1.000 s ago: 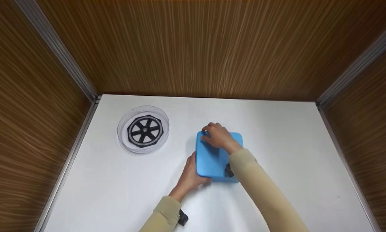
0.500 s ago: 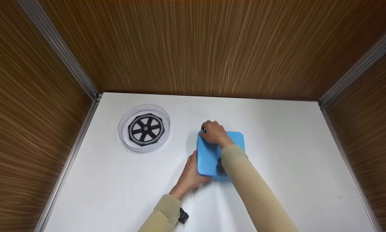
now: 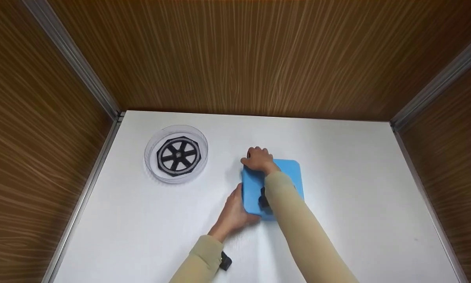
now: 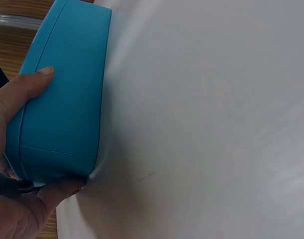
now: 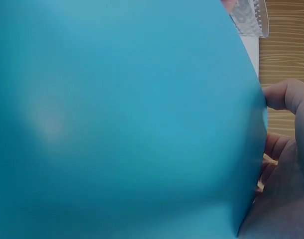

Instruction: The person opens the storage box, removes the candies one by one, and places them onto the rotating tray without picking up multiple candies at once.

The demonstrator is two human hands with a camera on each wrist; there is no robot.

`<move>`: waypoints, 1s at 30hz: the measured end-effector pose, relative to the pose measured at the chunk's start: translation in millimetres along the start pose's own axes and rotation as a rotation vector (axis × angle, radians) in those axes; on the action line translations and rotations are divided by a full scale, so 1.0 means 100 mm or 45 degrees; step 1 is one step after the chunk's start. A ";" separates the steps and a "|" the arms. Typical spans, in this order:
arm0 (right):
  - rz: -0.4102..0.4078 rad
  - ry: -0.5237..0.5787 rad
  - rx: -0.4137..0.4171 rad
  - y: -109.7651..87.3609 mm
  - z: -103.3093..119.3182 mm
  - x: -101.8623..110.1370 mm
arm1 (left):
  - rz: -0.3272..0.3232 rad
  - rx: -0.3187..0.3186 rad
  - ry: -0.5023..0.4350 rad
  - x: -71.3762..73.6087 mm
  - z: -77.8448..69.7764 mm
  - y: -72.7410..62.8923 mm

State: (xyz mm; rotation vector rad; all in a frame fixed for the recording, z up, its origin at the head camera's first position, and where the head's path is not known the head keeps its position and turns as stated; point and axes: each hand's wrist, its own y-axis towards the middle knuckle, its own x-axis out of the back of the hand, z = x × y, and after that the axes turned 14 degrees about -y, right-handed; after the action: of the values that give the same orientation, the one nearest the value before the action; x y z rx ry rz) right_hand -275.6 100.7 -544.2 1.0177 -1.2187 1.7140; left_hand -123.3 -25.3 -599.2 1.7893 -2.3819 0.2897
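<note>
A light blue rounded box-like case (image 3: pixel 253 193) sits on the white table, broad flat face up. My left hand (image 3: pixel 233 213) holds its near left corner. In the left wrist view the thumb (image 4: pixel 35 84) lies on the case's side, which has thin seam lines, and a finger (image 4: pixel 62 191) is at the lower corner. My right hand (image 3: pixel 260 160) is over the far left corner, its fingers curled past the edge. In the right wrist view its thumb (image 5: pixel 278 94) touches the case's rim, other fingers behind. Whether it pinches a small part there is hidden.
A clear round shallow dish (image 3: pixel 153 173) stands at the table's far left, with a black spoked, wheel-like piece (image 3: pixel 179 155) in it. Wood-grain panels (image 3: pixel 235 59) enclose the table (image 3: pixel 349 188) at the back and sides.
My right hand has shifted slightly left, its thumb moving to the far left corner, and the forearm has swung left across the case. The left hand keeps its hold.
</note>
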 end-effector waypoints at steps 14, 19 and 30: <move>0.019 -0.003 -0.033 -0.04 0.02 -0.02 | 0.014 0.036 0.030 0.02 -0.02 -0.01; 0.031 -0.029 -0.034 -0.04 0.03 -0.02 | 0.023 0.000 0.023 0.03 -0.01 -0.02; 0.041 -0.032 -0.050 -0.04 0.03 0.00 | 0.019 0.004 0.019 0.03 -0.01 -0.02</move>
State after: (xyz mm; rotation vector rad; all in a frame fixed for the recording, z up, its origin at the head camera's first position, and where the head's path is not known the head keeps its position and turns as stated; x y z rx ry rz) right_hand -271.3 98.6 -542.1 1.0042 -1.2864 1.6998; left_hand -122.4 -28.3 -597.9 1.7652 -2.3872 0.3073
